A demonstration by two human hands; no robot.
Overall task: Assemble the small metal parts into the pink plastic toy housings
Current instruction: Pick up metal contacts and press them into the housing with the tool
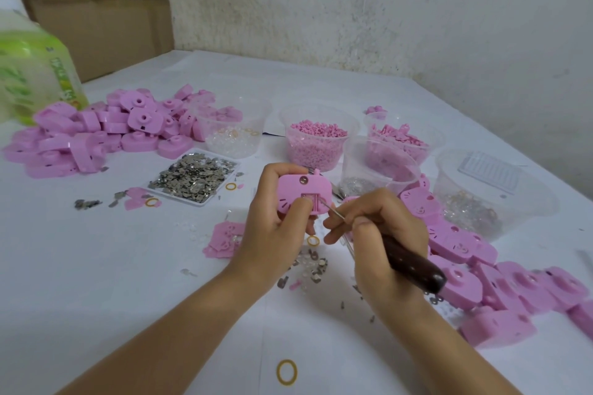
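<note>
Tilting a pink housing open side up, apparently to keep its slot in view, the left hand grips it, thumb pressed beside the slot. Just to its right, the right hand clasps a dark-handled pick pen-style, with the tip in the slot.

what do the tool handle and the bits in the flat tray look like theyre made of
Tool handle: dark reddish-brown with a glossy highlight, likely varnished wood, possibly plastic. Tray bits: thin grey pieces with bright glints, apparently stamped sheet metal.
</note>
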